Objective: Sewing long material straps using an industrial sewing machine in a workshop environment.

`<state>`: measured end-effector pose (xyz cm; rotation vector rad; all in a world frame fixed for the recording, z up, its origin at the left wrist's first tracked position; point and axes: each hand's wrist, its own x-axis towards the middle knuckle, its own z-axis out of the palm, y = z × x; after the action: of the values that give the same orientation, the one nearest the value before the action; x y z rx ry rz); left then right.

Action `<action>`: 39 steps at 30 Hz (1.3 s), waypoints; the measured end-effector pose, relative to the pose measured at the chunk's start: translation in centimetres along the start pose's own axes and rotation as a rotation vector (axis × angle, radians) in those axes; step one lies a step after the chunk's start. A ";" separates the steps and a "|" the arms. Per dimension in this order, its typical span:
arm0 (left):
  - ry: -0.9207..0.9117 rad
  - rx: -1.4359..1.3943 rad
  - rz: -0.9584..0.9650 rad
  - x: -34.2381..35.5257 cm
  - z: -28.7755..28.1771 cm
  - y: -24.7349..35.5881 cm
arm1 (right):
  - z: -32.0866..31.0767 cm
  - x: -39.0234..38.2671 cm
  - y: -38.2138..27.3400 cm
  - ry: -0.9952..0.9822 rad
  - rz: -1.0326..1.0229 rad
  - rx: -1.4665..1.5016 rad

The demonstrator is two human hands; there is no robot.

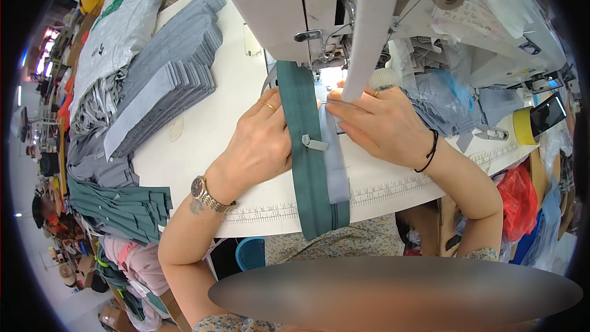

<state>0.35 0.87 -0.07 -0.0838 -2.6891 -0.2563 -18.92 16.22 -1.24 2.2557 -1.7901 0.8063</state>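
Green zipper (307, 190) runs lengthwise from under the head of the sewing machine (264, 12) toward the near edge of the table (163, 169), its lower end overhanging that edge. A grey strip (336, 181) lies along its right side, and the slider pull (316, 144) sits on the zipper, pointing toward the strip. The person's left hand (258, 138) is at the zipper's left edge, fingers curled and partly hidden behind it, so how firmly they grip cannot be told. The right hand (384, 123) reaches in with fingers close together, tips near the strip's upper end; the machine's white bar (369, 24) covers part of them, so whether they pinch or merely press cannot be told either.

The likeliest trouble would be the strip sliding out of line with the zipper, if the two hands pull unevenly. The overhanging end could drag the layers askew by its own weight, or catch on the table edge. The slider, a raised lump near the join, might push a seam off course if it came close to the needle. Fingertips this near the stitching area also risk being pricked
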 end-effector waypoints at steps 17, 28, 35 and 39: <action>-0.009 -0.044 -0.030 0.1 0.2 -0.2 | -0.1 -0.1 0.3 -0.039 0.005 -0.033; -0.059 0.036 -0.120 0.8 0.1 -1.7 | -0.5 0.5 0.3 -0.163 0.085 -0.030; 0.073 0.022 -0.133 0.8 0.6 -1.4 | -1.0 -0.2 -0.6 0.077 -0.321 -0.011; 0.193 -0.161 0.032 0.2 0.1 -1.6 | -1.3 -0.2 -1.7 -0.040 -0.435 0.070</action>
<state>-0.02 -0.64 -0.38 -0.1434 -2.4703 -0.4477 -17.76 17.41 0.11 2.5829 -1.2229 0.7464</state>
